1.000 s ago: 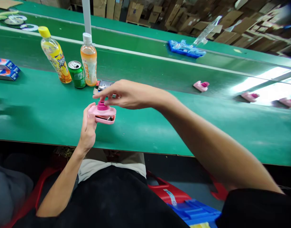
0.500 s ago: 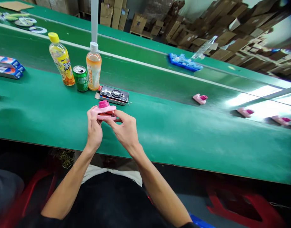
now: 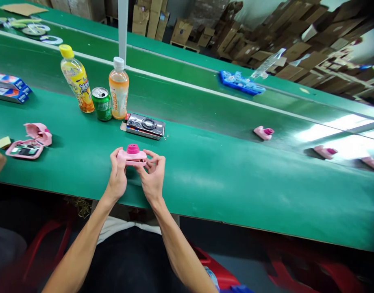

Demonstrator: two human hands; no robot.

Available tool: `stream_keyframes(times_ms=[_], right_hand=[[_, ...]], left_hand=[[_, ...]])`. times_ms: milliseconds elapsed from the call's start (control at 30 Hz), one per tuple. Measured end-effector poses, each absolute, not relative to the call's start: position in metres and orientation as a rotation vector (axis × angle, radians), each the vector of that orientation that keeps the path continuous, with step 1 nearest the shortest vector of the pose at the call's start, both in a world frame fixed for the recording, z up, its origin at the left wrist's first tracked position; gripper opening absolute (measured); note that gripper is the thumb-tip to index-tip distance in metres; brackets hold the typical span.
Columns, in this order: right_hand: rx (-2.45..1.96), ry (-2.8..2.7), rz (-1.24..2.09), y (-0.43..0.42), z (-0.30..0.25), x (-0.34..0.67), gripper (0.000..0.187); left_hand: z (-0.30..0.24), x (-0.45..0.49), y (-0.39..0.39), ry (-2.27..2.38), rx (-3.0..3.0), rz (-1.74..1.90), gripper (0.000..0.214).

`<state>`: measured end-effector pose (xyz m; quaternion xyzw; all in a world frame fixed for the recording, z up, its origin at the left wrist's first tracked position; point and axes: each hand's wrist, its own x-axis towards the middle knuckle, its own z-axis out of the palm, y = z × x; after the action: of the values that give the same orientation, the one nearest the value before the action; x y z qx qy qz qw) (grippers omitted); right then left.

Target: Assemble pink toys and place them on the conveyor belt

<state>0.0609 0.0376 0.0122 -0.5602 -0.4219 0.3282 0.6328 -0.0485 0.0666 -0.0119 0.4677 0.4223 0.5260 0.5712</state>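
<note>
From here I see the left hand (image 3: 116, 179) and right hand (image 3: 153, 179) together, both clamped on a pink toy camera (image 3: 132, 156), held over the green surface (image 3: 223, 191) near its front edge. A dark boxed gadget (image 3: 143, 126) lies just beyond, and an opened pink casing (image 3: 30, 146) sits well off to the left.

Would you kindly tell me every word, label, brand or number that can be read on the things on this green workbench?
Nothing here can be quoted with certainty.
Yellow-capped bottle: large stylised label lettering, too blurred to read.
Green can: print too small to read.
White-capped bottle: label too small to read.
Blue-and-white boxes: print too blurred to read.
Pink plastic casing: no text shows.
</note>
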Motion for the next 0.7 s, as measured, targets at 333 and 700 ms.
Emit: stream_keyframes(times_ms=[333,700], right_hand=[[-1.352,-1.306,1.114,0.018,0.05,0.103,0.031],[-1.931,-1.126,0.206,0.189,0.063,0.295,0.069]], left_hand=[[-0.006,-0.06,0.036,1.049,1.35,1.024,0.055],[-0.002,-0.238,0.122,1.996,1.864,1.524,0.071]])
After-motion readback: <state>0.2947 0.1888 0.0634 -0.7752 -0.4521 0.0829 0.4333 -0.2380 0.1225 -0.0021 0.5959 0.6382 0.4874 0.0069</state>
